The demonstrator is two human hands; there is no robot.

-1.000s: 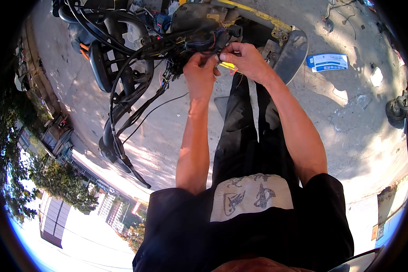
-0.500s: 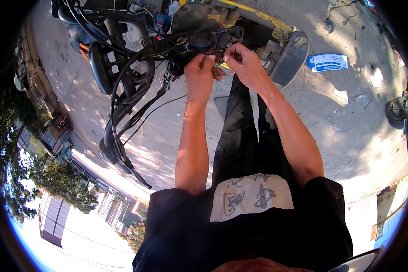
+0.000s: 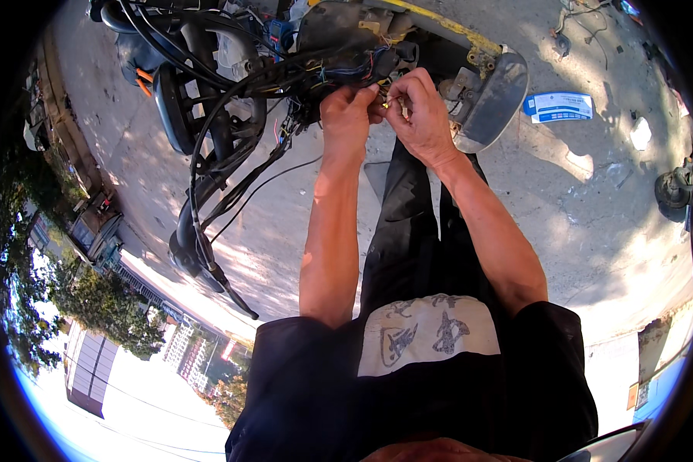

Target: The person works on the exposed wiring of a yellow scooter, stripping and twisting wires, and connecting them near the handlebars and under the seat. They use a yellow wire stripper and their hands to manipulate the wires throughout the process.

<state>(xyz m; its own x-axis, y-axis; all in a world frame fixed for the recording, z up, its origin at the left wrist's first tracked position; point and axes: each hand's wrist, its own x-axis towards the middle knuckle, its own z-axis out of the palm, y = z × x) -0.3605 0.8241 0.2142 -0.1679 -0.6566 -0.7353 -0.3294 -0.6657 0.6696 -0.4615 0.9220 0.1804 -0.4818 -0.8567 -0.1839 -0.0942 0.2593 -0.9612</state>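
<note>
My left hand (image 3: pixel 346 122) is closed, pinching thin wiring beside the dark wire bundle (image 3: pixel 343 69) of a partly dismantled scooter. My right hand (image 3: pixel 420 119) is closed beside it, thumb and forefinger on a small yellowish piece (image 3: pixel 386 105), perhaps a wire end or connector, too small to make out exactly. Several black cables (image 3: pixel 220 108) run from the bundle down along the scooter's handlebar and frame at left. A grey footboard panel (image 3: pixel 493 100) with a yellow-edged frame lies just to the right of my hands.
On the concrete ground (image 3: pixel 577 231) at right lie a blue-and-white flat carton (image 3: pixel 558 106), a white scrap (image 3: pixel 641 132), loose wires (image 3: pixel 574 19) and a dark object (image 3: pixel 674 192). A kerb, trees and buildings show at the left rim. My legs are below my hands.
My right hand has shifted slightly down and turned, its fingers more bent around the small yellowish piece, which shows now. My left hand has moved slightly right.
</note>
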